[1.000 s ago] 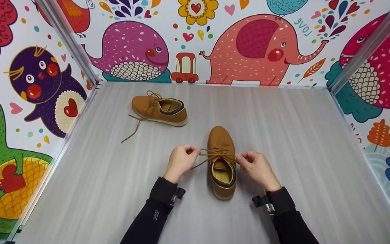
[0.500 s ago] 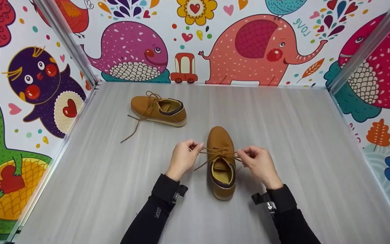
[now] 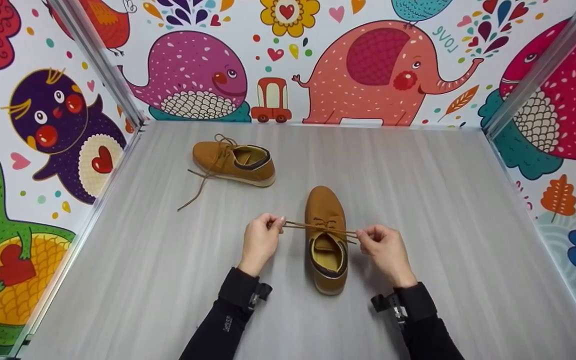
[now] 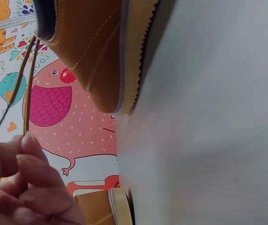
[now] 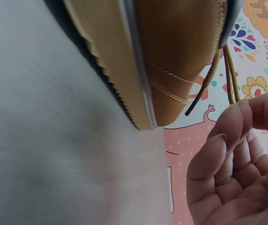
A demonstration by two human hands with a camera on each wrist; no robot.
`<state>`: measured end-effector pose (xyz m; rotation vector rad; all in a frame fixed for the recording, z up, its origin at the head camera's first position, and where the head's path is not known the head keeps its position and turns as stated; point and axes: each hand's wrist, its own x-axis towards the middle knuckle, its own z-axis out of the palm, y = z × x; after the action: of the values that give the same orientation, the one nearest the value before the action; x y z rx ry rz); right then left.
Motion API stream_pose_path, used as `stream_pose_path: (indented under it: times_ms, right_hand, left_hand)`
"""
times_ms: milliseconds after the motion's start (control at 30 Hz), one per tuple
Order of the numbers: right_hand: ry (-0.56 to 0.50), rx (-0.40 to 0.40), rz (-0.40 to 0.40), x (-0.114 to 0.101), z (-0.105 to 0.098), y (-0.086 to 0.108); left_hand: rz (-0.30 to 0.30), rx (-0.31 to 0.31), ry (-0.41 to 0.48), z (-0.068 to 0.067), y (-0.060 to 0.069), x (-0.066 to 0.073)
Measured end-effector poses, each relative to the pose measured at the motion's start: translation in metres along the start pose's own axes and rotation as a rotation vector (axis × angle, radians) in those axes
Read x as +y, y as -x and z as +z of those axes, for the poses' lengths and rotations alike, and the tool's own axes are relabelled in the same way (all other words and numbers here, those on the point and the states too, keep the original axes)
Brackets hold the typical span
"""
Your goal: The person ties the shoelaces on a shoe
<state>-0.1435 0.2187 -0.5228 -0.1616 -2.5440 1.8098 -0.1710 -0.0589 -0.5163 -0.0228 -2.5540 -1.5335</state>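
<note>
A tan lace-up shoe (image 3: 325,202) stands on the floor with its toe pointing away, between my two hands. To its left, my left hand (image 3: 262,244) pinches a shoelace (image 3: 295,225) between thumb and fingertips. On the other side my right hand (image 3: 387,252) pinches the lace too. Both strands stretch taut and almost level from a crossing over the tongue. The left wrist view shows doubled lace (image 4: 27,101) running to the pinch and a loose tip beside it. In the right wrist view, doubled lace (image 5: 230,77) meets the fingertips, while another tip hangs free.
A second tan shoe (image 3: 240,165) stands farther back on the left, its toe to the left and its lace end trailing on the floor. Grey flooring (image 3: 443,200) lies around both shoes. Walls printed with cartoon animals (image 3: 373,75) enclose the back and sides.
After first coming closer to the shoe, my left hand has moved left. My right hand has shifted right and a little toward me. The lace between them has drawn tighter and straighter.
</note>
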Motion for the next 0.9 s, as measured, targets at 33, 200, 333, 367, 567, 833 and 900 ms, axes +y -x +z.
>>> stream_pose_path:
  times_ms: [33,200,333,367,567,833,900]
  right_hand:
    - [-0.002,-0.002,0.003,0.0,0.0,0.0]
    - [0.017,-0.009,-0.021,0.0,0.001,0.001]
    - [0.058,-0.028,-0.062,-0.001,0.0,0.003]
    - [0.071,-0.032,-0.074,-0.001,0.0,0.004]
    - [0.179,0.006,-0.11,0.002,-0.001,0.01]
    - [0.186,0.05,-0.115,0.0,-0.003,0.008]
    - [0.17,0.054,-0.114,0.0,-0.005,0.007]
  left_hand:
    - [0.001,-0.008,-0.006,-0.001,0.0,-0.001]
    - [0.009,-0.067,-0.018,-0.005,0.001,-0.002]
    - [-0.004,-0.073,-0.038,-0.006,0.003,-0.001]
    - [-0.004,-0.066,-0.044,-0.006,0.004,-0.001]
    - [0.018,0.03,-0.064,-0.005,0.01,-0.003]
    - [0.012,0.015,-0.047,-0.007,0.011,-0.006]
    - [-0.004,-0.023,-0.035,-0.009,0.008,-0.006]
